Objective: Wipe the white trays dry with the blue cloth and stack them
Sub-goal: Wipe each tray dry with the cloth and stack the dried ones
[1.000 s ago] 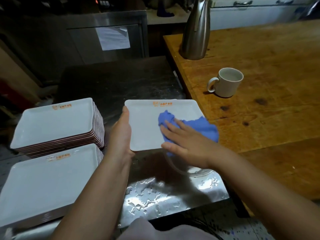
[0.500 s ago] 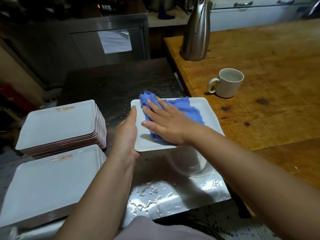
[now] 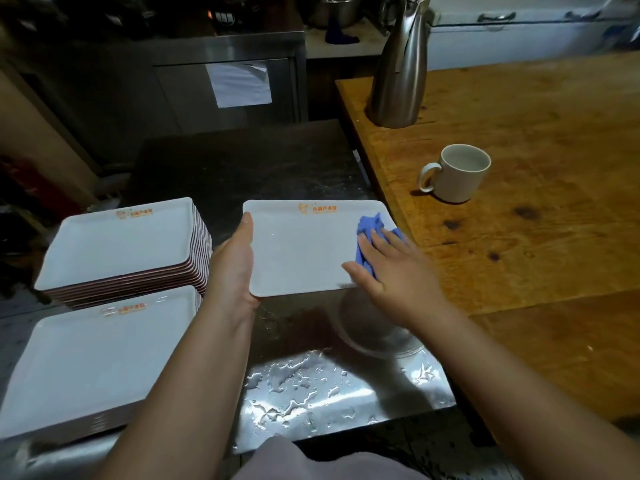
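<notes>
I have the flat white rectangular tray [image 3: 304, 247] held up over the wet stainless steel counter [image 3: 332, 393], just short of its right edge where the worn wooden table [image 3: 519, 237] butts against it. My left hand [image 3: 232, 268] is closed on the tray's left rim, thumb along the top and fingers underneath, so it carries the weight. My right hand [image 3: 394, 268] lies flat and spread, pressing the crumpled blue cloth [image 3: 372, 233] onto the tray's right end, near the far right corner. To do this wipe well, I judge the cloth should cover the raised rim and the corners, where water tends to sit, and the orange print along the far edge too. The left grip should stay firm and level, since pushing on one end can tip a tray held from the other side. I would keep the tray off the counter, because the near edge is beaded with water and would wet the underside again. Two piles of matching white trays stand at the counter's left side, a far stack [image 3: 121, 251] and a near stack [image 3: 93, 362]; which one takes dried trays I cannot tell
</notes>
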